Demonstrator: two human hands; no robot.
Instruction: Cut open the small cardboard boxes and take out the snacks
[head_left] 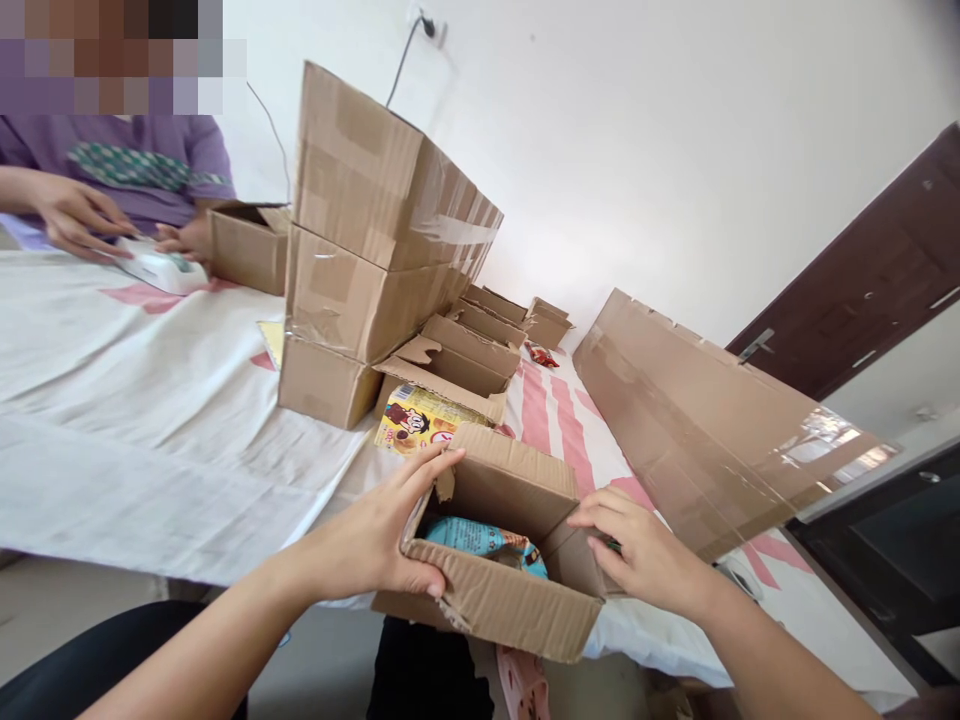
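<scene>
An open cardboard box [517,610] stands tilted at the table's near edge, right in front of me. My left hand [405,520] grips its left side, with the fingers over the top edge and the thumb on the near wall. Inside lies a blue printed snack packet [480,538]. At the box's right edge is my right hand [630,550], its fingers bent and reaching over the rim. Something small and dark shows between its thumb and fingers, too hidden to name. Behind the box lies a yellow printed carton [412,420] with a cartoon figure.
Stacked cardboard boxes [337,290] form a wall on the left. Open boxes [457,365] run in a row behind, near a red packet [541,354]. A cardboard panel [690,420] stands on the right. Across the table, a person's hands [82,215] touch a white device [161,268].
</scene>
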